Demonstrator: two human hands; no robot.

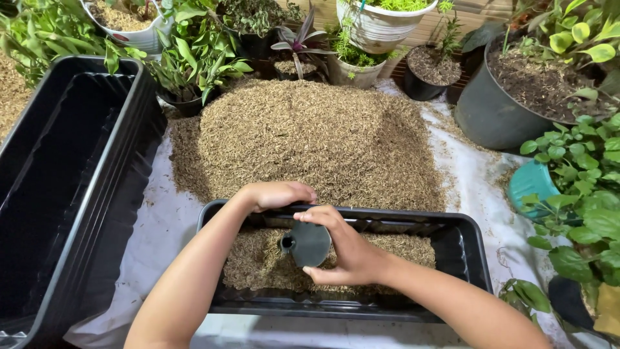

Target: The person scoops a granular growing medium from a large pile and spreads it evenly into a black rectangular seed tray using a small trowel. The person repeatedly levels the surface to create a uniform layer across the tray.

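My right hand (345,249) grips a small dark disc-shaped plastic piece (309,243) over the husk-filled black planter (468,249); it looks light, stiff, smooth, best pinched by its rim. My left hand (278,194) rests curled on the planter's far rim, seemingly holding nothing, though the palm is hidden; the loose husk heap (310,136) lies just behind; stacked black troughs (71,187) and potted plants (194,61) crowd the sides.

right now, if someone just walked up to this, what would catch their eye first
Probably the big tan mound of husk-like material heaped on the white sheet at centre. Just below it, the right hand grips a dark round disc over a partly filled black trough planter, with the left hand on its far rim.
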